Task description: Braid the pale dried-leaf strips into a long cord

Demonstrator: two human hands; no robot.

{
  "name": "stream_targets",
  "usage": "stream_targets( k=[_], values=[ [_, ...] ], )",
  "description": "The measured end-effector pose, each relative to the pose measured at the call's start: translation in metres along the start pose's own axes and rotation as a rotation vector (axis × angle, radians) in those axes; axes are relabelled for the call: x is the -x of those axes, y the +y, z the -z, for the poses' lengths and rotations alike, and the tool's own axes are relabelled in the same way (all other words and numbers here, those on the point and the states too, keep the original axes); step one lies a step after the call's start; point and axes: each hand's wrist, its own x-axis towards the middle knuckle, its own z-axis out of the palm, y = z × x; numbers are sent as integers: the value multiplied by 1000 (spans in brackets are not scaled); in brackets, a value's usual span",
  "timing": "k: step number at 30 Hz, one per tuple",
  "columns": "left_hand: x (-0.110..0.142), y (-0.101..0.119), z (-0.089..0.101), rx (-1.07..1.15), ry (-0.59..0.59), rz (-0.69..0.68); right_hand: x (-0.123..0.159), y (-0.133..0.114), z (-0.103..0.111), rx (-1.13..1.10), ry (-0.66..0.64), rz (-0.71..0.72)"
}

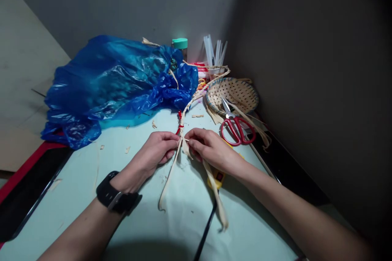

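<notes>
A pale braid of dried plant fibre [187,106] runs down from the back of the table to my two hands. My left hand [161,147], with a black watch on its wrist, pinches the braid's lower end from the left. Close beside it, my right hand [204,146] pinches a fibre strand between thumb and forefinger. One loose strand [168,181] hangs down to the left, and a wider strand [219,202] trails below my right hand. A red tie [180,120] sits against the braid just above my fingers.
A big blue plastic bag [122,77] fills the back left. Red-handled scissors [237,130] lean on a woven basket [235,94] at right. A yellow tool [218,177] lies under my right forearm. Behind stand a green-capped container [180,43] and clear sticks [216,51].
</notes>
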Motion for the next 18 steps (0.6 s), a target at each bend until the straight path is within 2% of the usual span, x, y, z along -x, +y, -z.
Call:
stream_targets(
  k=[6, 9, 14, 18],
  values=[
    [-3, -4, 1, 39, -28, -59, 1, -5, -1, 120, 80, 22],
    [-2, -3, -2, 19, -4, -31, 1, -6, 0, 126, 69, -8],
    [-2, 0, -6, -37, 50, -58, 0, -8, 2, 140, 85, -61],
    [-3, 0, -7, 66, 63, -22, 0, -12, 4, 163, 121, -85]
  ],
)
